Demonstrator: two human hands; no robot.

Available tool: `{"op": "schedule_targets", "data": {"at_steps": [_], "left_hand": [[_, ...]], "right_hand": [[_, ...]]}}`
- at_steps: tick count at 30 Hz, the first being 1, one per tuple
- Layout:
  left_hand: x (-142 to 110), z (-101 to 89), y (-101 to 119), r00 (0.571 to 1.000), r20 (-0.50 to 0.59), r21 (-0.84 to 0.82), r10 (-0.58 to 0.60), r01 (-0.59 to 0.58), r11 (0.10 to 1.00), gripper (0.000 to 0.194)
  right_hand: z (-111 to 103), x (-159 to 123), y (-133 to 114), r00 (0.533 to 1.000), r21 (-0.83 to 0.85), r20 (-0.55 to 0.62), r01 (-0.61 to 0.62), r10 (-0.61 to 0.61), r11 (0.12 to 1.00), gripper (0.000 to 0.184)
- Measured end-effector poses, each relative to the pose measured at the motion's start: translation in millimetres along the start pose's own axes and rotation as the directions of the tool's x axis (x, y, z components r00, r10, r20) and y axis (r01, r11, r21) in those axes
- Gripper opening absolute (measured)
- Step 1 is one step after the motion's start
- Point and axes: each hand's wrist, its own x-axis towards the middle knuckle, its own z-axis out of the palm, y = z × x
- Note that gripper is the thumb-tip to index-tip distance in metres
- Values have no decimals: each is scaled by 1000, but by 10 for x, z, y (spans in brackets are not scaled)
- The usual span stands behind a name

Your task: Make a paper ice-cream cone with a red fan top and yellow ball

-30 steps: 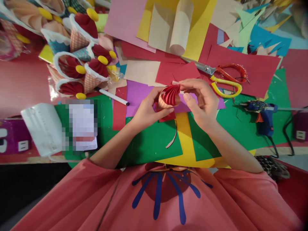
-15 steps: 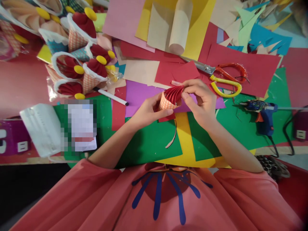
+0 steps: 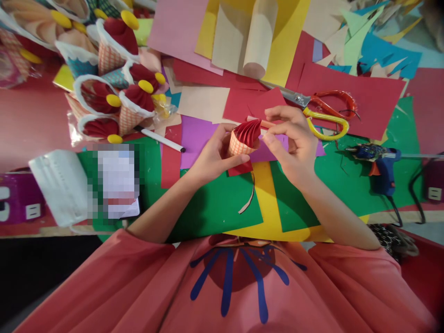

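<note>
My left hand (image 3: 219,155) is closed around a small paper cone (image 3: 242,142) with an orange-and-white checked outside. Pleated dark red paper (image 3: 249,131) rises out of the cone's mouth. Just right of it, my right hand (image 3: 293,143) has its fingers apart and curved, with nothing visible in them; the fingertips are close to the pleats but appear clear of them. Beneath the hands lie a purple sheet (image 3: 199,138) and green sheets (image 3: 215,203). A thin curled paper strip (image 3: 248,201) lies below the cone.
Finished-looking cones (image 3: 135,108) with white rims and yellow discs crowd the upper left. Scissors (image 3: 326,127) lie beyond my right hand, and a blue glue gun (image 3: 383,169) is at the right. A marker (image 3: 163,140), a phone (image 3: 120,180) and a white box-shaped device (image 3: 59,185) are on the left. Paper scraps (image 3: 388,51) pile up at the back right.
My right hand has let go of the red pleats and drawn back slightly to the right, its fingers spreading. The left hand still holds the cone in nearly the same place.
</note>
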Motion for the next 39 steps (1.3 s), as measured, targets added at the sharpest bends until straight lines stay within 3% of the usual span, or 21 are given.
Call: {"op": "schedule_targets", "data": {"at_steps": [3, 11, 17, 21, 27, 39], "left_hand": [[-5, 2, -37, 999, -2, 56, 44, -44, 997, 52], [-32, 31, -19, 999, -30, 63, -40, 42, 997, 57], [-12, 30, 42, 992, -31, -23, -120, 119, 993, 53], [-1, 21, 110, 972, 18, -100, -236, 237, 966, 52], [0, -5, 154, 932, 95, -140, -350, 361, 922, 51], [4, 25, 182, 907, 84, -184, -412, 420, 889, 47]], "right_hand": [[8, -1, -18, 997, -10, 72, -10, 11, 1000, 11], [13, -4, -30, 986, -1, 136, -99, 98, 995, 5], [-43, 34, -2, 987, -25, 154, -32, 36, 999, 8], [-82, 55, -1, 986, -50, 168, 4, 5, 999, 11], [-88, 50, -27, 982, -28, 183, -43, 47, 999, 14], [-99, 63, -21, 968, -21, 248, -35, 39, 999, 15]]}}
